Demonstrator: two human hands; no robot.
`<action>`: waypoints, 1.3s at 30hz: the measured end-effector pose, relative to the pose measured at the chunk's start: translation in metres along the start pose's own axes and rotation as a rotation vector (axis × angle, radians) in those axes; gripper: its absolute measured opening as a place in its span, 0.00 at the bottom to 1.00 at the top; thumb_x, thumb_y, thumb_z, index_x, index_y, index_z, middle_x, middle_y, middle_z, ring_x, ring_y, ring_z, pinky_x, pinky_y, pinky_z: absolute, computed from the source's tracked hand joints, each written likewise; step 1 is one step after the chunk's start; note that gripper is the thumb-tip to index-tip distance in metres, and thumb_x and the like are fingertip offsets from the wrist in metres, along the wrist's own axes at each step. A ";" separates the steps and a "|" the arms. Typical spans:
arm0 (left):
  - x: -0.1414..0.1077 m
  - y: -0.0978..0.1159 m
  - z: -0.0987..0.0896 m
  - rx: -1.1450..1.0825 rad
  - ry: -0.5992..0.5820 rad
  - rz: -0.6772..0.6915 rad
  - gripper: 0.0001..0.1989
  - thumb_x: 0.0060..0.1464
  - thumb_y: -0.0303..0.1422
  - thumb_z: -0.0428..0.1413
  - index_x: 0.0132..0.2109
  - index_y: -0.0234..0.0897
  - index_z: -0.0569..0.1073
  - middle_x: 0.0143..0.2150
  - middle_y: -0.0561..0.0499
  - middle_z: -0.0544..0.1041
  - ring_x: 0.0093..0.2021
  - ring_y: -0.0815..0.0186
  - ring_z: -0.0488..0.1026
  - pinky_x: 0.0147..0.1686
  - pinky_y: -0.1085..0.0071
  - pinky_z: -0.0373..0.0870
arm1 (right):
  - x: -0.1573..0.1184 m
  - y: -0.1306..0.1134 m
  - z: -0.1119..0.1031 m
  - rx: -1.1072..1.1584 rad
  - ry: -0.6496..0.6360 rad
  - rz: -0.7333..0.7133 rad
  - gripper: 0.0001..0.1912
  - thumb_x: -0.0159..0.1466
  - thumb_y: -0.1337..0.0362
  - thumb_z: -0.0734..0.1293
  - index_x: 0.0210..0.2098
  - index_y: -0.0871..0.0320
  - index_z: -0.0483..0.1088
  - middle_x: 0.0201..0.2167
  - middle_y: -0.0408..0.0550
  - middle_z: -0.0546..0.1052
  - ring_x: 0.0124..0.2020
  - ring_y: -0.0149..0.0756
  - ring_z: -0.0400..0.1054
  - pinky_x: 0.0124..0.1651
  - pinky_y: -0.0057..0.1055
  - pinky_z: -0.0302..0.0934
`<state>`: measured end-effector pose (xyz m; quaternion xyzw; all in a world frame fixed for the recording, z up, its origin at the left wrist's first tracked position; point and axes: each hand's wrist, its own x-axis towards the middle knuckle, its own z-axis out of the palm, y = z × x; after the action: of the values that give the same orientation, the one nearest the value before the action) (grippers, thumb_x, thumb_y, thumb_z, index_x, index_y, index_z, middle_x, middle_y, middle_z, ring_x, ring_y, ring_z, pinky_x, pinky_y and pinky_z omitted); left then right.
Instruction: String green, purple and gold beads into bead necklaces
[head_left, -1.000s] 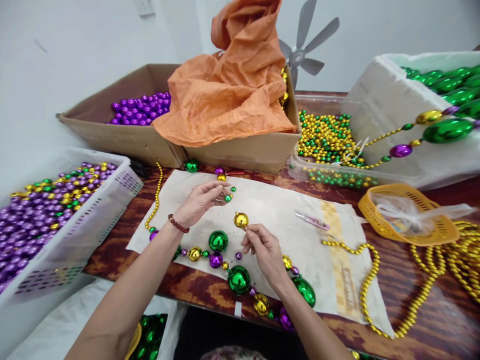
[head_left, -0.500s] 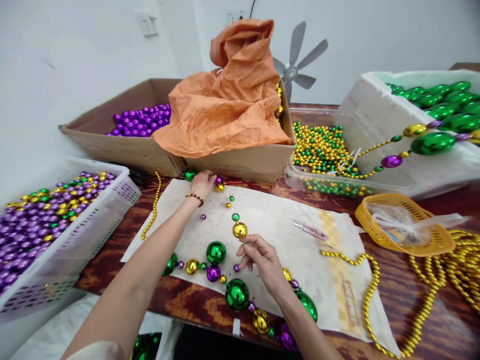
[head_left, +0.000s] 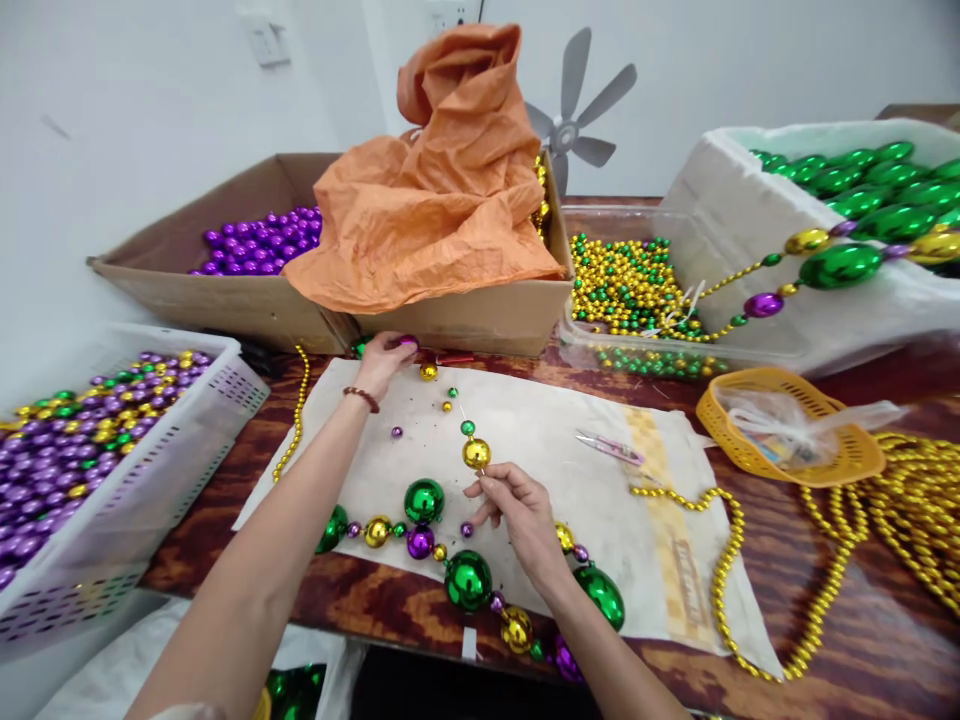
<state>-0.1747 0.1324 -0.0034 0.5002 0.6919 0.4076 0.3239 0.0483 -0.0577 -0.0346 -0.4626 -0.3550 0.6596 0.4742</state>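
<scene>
At the back of the white cloth (head_left: 540, 410), my left hand (head_left: 384, 366) closes its fingertips on a shiny purple bead (head_left: 409, 342). A gold bead (head_left: 428, 371) lies just to its right, and a green ball (head_left: 358, 348) is partly hidden behind the hand. Over the middle of the cloth, my right hand (head_left: 519, 515) pinches a thin string just below a gold ball (head_left: 476, 453). A small green bead (head_left: 468, 428) is threaded above that ball, with the string's pale end sticking out beyond. A strand of large green, purple and gold balls (head_left: 468, 580) runs along the front edge, passing under my right forearm.
Purple beads fill a cardboard box (head_left: 450, 322) under orange fabric (head_left: 427, 220). A white basket (head_left: 202, 430) of mixed beads stands left. Tweezers (head_left: 609, 447), a gold bead chain (head_left: 724, 570), a yellow basket (head_left: 795, 465) and a clear bin (head_left: 637, 345) are right.
My left hand has taken the purple bead from beside the gold bead, moving slightly left and back. My right hand keeps its pinch. The whole view has shifted slightly.
</scene>
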 end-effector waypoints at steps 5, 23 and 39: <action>-0.058 0.006 -0.025 -0.671 -0.363 -0.044 0.20 0.45 0.33 0.69 0.47 0.35 0.79 0.41 0.48 0.80 0.37 0.67 0.77 0.37 0.71 0.73 | -0.002 0.000 0.002 -0.046 -0.008 -0.041 0.17 0.60 0.49 0.72 0.33 0.58 0.73 0.29 0.49 0.81 0.21 0.32 0.73 0.24 0.25 0.56; -0.103 0.009 -0.032 -1.061 -0.354 -0.183 0.14 0.49 0.34 0.70 0.41 0.37 0.77 0.39 0.52 0.80 0.41 0.62 0.80 0.51 0.55 0.76 | -0.010 0.010 0.000 -0.203 -0.098 -0.124 0.15 0.67 0.50 0.67 0.36 0.56 0.73 0.28 0.46 0.79 0.25 0.34 0.73 0.29 0.29 0.62; -0.114 0.015 -0.025 -1.087 -0.323 -0.150 0.09 0.54 0.34 0.66 0.41 0.39 0.77 0.40 0.53 0.80 0.39 0.66 0.79 0.54 0.57 0.77 | -0.009 0.008 0.002 -0.245 -0.068 -0.142 0.15 0.67 0.50 0.66 0.35 0.56 0.72 0.28 0.46 0.79 0.24 0.34 0.73 0.29 0.30 0.61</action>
<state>-0.1560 0.0197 0.0262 0.2675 0.3581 0.5990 0.6644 0.0452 -0.0690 -0.0382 -0.4682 -0.4805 0.5915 0.4473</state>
